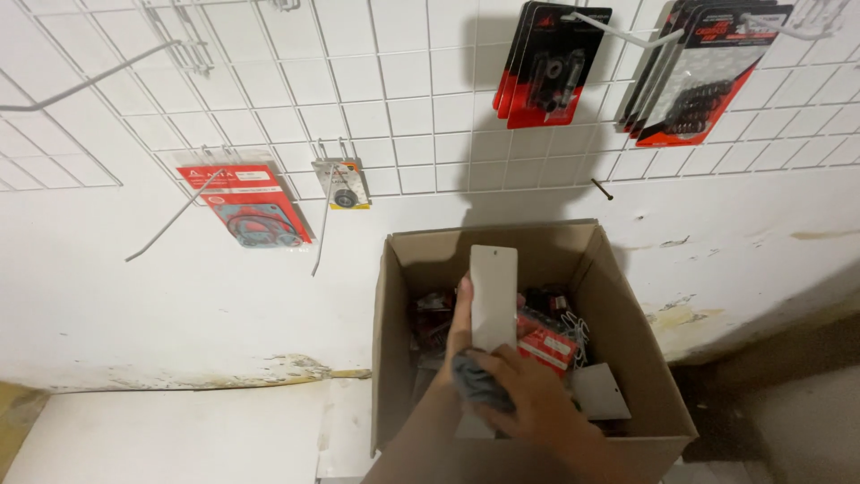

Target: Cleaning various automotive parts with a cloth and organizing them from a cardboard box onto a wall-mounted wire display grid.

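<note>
Long white rectangular card package (494, 296), plain back facing the camera, held upright over the open brown cardboard box (627, 323), lower end hidden behind the hands. Left hand (460, 324) clamped on the card's left edge, fingers along that edge, thumb out of sight behind. Right hand (524, 394) low in front of the card, fingers closed around a crumpled grey cloth (477, 384) pressed against the card's lower part. Inside the box, just right of the card, red and black packaged parts (548, 342) in a loose heap, and a white card (600, 393) lying flat near the box's right wall. Box flaps standing up, box set against a white wall (179, 305) with peeling paint along its foot. On the wall above, a white wire grid panel (403, 116) with metal hooks. Hanging from hooks at upper right, two bunches of black and red blister packs (548, 67) and (708, 72). At left on the grid, a red flat pack with ring gaskets (246, 204) and a small yellow-edged pack holding a bearing (342, 184). Long bare hook (90, 81) at far left.
</note>
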